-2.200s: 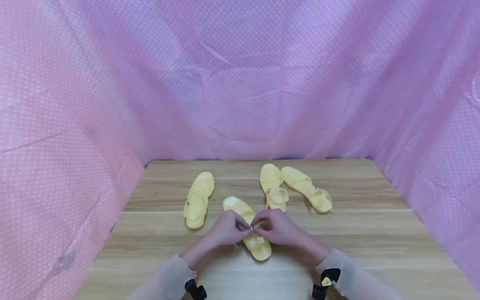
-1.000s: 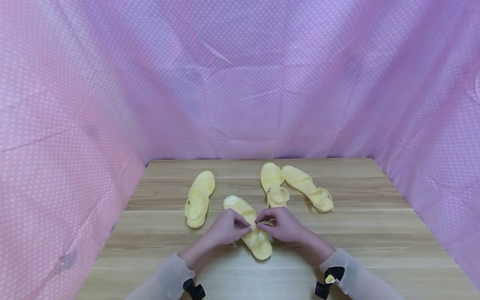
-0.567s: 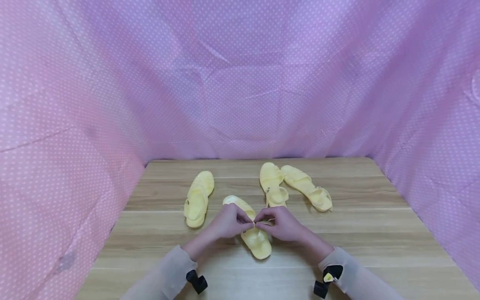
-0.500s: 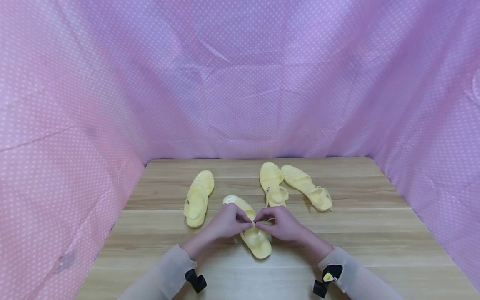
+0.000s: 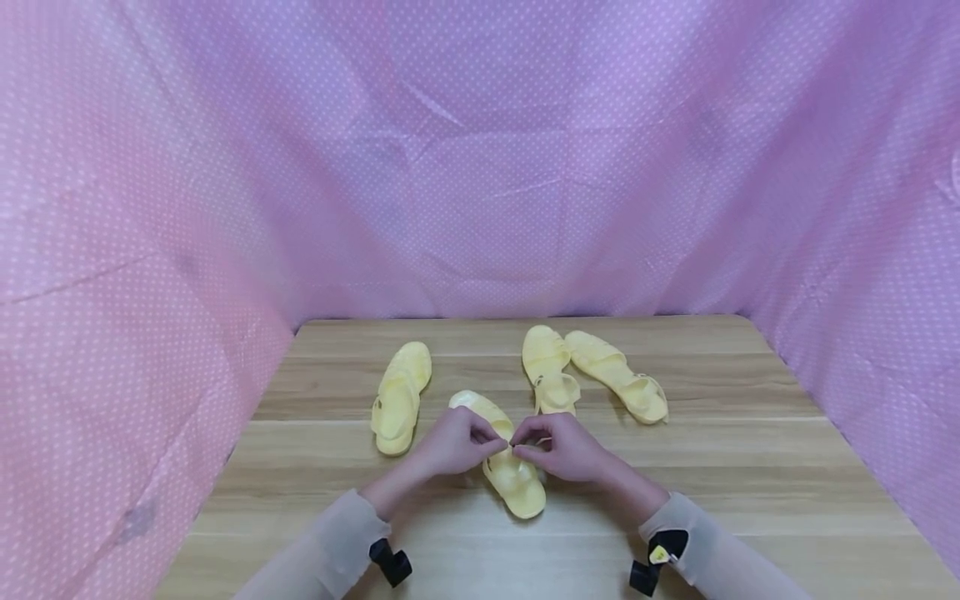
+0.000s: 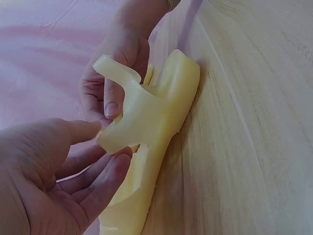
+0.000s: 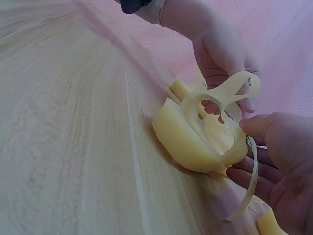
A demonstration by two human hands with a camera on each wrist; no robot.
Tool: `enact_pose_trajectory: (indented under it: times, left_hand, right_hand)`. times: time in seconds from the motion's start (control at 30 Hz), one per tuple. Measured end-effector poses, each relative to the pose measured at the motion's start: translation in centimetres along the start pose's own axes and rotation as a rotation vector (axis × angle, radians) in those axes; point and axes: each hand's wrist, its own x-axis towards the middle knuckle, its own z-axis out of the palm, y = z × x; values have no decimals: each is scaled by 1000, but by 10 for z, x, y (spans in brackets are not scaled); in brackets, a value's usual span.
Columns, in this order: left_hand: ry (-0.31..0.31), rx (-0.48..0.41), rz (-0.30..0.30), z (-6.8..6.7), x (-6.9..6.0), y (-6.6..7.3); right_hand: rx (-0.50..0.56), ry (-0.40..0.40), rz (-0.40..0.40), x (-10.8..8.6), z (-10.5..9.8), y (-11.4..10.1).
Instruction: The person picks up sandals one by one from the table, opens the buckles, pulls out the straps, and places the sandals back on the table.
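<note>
A pale yellow jelly sandal (image 5: 520, 487) lies slanted on the table between the two hands. My left hand (image 5: 459, 443) pinches the upper edge of its strap (image 6: 128, 117) between thumb and fingers, as the left wrist view shows. My right hand (image 5: 558, 447) meets it from the other side, thumb and fingers pinching the same sandal's strap at a small dark buckle. From those fingers a thin loose strap end (image 7: 253, 183) hangs in a curve in the right wrist view. The fingertips of both hands almost touch, and they hide much of the buckle in the head view.
Another yellow sandal (image 5: 401, 398) lies to the left. Two more, one upright in view (image 5: 545, 358) and one slanted (image 5: 617, 377), lie at the back right with toes close together. The wooden table (image 5: 720, 467) is bounded by pink dotted cloth (image 5: 480, 208).
Both hands stay at the middle sandal's strap. My left hand has shifted slightly up and right, and the fingertips have closed the small gap seen a second ago. The other sandals have not moved.
</note>
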Motion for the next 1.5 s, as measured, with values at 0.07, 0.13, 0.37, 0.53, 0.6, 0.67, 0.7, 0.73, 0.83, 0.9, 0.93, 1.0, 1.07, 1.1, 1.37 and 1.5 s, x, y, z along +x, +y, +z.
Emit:
enact_pose_trajectory:
  times: [0.07, 0.13, 0.37, 0.53, 0.6, 0.67, 0.7, 0.73, 0.83, 0.9, 0.93, 1.0, 1.07, 1.1, 1.37, 1.5]
  left_hand:
    - [-9, 3, 10, 1, 1, 0]
    - [-20, 12, 12, 1, 3, 0]
    - [-29, 22, -12, 0, 2, -3]
    - [-17, 22, -31, 0, -2, -3]
    - [-8, 37, -19, 1, -2, -3]
    - [0, 51, 0, 2, -1, -3]
    - [3, 57, 10, 2, -1, -2]
    - [5, 62, 18, 2, 0, -2]
    - [6, 61, 17, 5, 2, -1]
    - [5, 53, 5, 6, 2, -1]
    - [5, 47, -3, 7, 2, -1]
    - [4, 25, -22, 8, 1, -1]
    - [3, 6, -39, 9, 0, -2]
    - [2, -5, -45, 9, -1, -3]
    - [8, 20, -39, 5, -4, -4]
    - [23, 69, 7, 5, -4, 0]
  right_hand:
    - [5, -1, 3, 0, 0, 1]
    - [11, -4, 2, 0, 1, 1]
    - [5, 6, -1, 0, 0, 2]
    - [9, 8, 8, -1, 0, 2]
    - [10, 7, 8, -1, 0, 2]
    - [7, 8, 9, -1, 1, 1]
    - [3, 9, 9, -1, 1, 2]
    - [1, 9, 10, -1, 1, 2]
    - [-6, 7, 15, 0, 1, 2]
    - [-8, 3, 15, 0, 0, 2]
    - [-10, 1, 15, 0, 0, 1]
    - [-16, 1, 10, 0, -1, 2]
    - [-24, 0, 5, 0, -2, 3]
    - [-29, 0, 2, 0, -3, 3]
    - [-27, -13, 7, 2, -1, 3]
    - [-11, -13, 4, 2, 0, 2]
